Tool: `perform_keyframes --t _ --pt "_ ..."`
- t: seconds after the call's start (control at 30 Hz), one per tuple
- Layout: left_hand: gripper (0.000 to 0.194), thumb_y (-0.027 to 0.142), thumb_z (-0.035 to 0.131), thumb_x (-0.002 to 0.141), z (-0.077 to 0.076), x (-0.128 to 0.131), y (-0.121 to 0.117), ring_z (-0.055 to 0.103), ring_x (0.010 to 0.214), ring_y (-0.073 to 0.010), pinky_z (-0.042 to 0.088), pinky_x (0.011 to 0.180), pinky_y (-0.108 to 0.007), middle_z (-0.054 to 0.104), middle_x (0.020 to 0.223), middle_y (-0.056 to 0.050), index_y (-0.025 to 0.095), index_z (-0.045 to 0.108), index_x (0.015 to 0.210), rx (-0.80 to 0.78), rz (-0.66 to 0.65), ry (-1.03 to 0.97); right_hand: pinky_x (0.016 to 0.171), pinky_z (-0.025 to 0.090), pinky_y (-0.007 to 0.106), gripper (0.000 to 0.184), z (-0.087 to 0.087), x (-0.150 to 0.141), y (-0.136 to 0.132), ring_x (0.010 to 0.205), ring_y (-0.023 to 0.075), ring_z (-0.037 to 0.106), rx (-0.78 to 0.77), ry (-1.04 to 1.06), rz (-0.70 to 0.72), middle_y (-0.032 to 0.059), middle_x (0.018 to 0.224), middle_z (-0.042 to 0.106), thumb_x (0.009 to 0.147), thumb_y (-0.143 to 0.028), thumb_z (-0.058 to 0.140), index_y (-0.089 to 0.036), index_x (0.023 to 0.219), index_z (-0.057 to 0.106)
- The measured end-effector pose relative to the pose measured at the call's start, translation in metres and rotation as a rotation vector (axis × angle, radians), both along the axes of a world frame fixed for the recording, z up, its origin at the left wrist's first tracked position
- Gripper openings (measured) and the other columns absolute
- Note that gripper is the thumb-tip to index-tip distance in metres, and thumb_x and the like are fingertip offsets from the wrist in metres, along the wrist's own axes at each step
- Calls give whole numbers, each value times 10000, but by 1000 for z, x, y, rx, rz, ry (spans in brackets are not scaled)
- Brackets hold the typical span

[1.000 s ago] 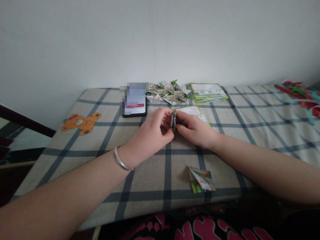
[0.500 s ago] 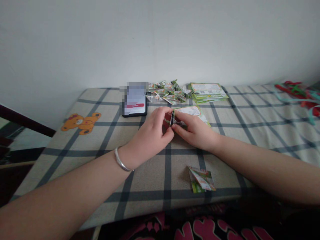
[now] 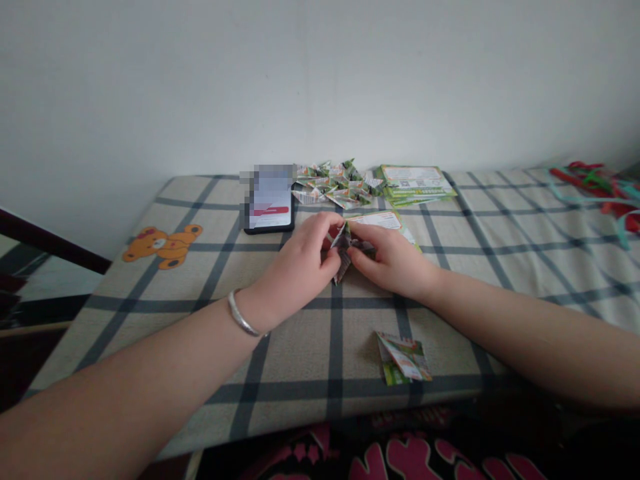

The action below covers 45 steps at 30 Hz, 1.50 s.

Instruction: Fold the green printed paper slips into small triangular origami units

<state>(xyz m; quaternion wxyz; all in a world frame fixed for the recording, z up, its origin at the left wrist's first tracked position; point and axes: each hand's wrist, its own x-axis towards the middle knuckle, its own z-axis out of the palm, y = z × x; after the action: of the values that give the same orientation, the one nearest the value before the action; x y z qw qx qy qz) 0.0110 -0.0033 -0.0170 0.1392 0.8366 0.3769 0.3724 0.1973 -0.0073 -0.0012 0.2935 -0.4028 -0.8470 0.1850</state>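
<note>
Between my two hands is a small piece of folded printed paper, its point upward and its sides spread a little. My left hand, below a silver bangle, pinches its left side. My right hand grips the right side with thumb and fingers, hiding part of it. Partly under my right hand lies a green-and-white printed sheet. Nearer to me, another folded paper piece rests on the checked tablecloth.
By the wall are a pile of folded paper pieces and a stack of printed sheets. A phone lies left of the pile. Red and green ribbons sit at far right; a bear figure is at left.
The folded paper between my hands has opened out, and more of its lower part shows below the fingers. Both hands stay nearly in place.
</note>
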Motion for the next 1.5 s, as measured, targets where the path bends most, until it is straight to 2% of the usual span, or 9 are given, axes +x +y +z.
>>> perform_keyframes --t 0.27,0.4,0.6,0.77,1.0,1.1,1.23,1.5 --pt "343 38 521 828 -1 -4 4 628 894 -135 539 840 -302 602 1075 -38 202 496 1128 -71 -53 -56 829 485 323 211 -5 6 5 899 202 645 42 28 19 60 951 707 849 -159 508 -183 1003 650" --pt "321 64 529 837 0 -4 7 640 908 -141 545 855 -316 627 1082 -46 195 518 1130 -105 -51 -62 845 500 327 259 -5 9 8 919 198 654 50 33 44 56 990 716 859 -153 503 -195 1063 658" --pt "265 125 589 822 6 -5 5 644 927 -178 540 851 -344 666 1044 -40 189 584 1079 -22 52 131 827 517 304 356 -6 12 10 954 180 662 92 68 39 44 1129 720 795 -99 535 -211 1098 685" --pt "235 203 622 837 8 -4 2 630 961 -222 529 842 -382 670 1050 -62 183 602 1070 -20 92 202 731 515 283 356 -6 11 11 776 155 645 137 29 -43 53 942 722 743 -96 583 -166 1076 686" --pt "236 220 596 860 8 -6 3 626 933 -213 511 823 -365 680 1024 -52 198 626 1093 12 78 241 718 499 277 202 -3 12 9 769 154 650 153 28 -66 57 896 714 848 -194 561 -165 1011 676" --pt "214 207 589 864 8 -6 3 623 879 -209 500 776 -351 687 943 -43 199 636 1072 28 81 282 722 485 282 198 -2 16 9 778 166 646 204 -53 -34 47 867 705 814 -165 574 -174 987 670" --pt "169 186 584 864 8 -6 2 614 878 -213 487 773 -349 677 907 -49 192 652 1019 26 78 326 744 479 289 229 -1 22 12 854 189 646 265 -178 65 65 936 697 798 -145 579 -171 1012 654" --pt "163 168 584 850 9 -4 2 589 842 -192 459 740 -318 644 862 -34 179 651 999 -15 106 312 711 477 266 205 -2 27 17 835 179 654 301 -206 127 69 937 702 822 -151 579 -158 1013 655"
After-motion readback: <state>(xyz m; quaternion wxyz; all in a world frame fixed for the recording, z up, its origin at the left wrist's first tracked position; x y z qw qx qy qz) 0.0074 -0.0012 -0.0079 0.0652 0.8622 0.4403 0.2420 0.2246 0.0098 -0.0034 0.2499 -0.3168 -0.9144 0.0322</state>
